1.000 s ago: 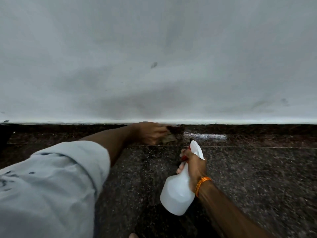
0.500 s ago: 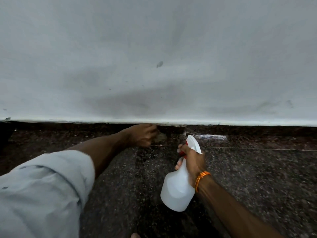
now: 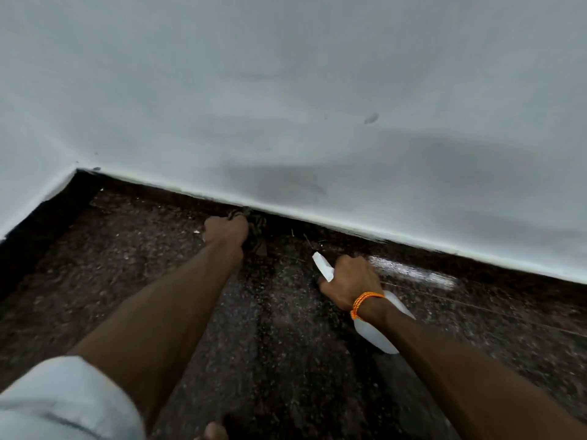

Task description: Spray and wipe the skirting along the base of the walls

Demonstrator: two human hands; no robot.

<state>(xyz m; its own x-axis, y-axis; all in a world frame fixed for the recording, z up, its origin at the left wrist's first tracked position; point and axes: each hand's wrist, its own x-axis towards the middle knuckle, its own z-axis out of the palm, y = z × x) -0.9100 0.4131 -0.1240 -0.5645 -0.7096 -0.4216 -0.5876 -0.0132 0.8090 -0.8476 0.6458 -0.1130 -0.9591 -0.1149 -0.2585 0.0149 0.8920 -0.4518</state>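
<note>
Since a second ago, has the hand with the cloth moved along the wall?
Yes. Judged against the dark mark on the wall, the left hand with its cloth has slid left along the skirting, towards the corner.

I am looking at a dim, cool-toned picture in which the pale wall (image 3: 286,74) is taking most of the soft light while the dark speckled floor (image 3: 286,360) is staying murky and grainy. Glare is streaking off a wet-looking patch of floor (image 3: 413,271) just beside the wall's base, and a blurry grey shadow (image 3: 286,182) is lying on the wall above the arms. Motion blur is smearing the whole view, and the wide lens is tilting and bending the wall's base line (image 3: 317,217) toward the edges.
</note>
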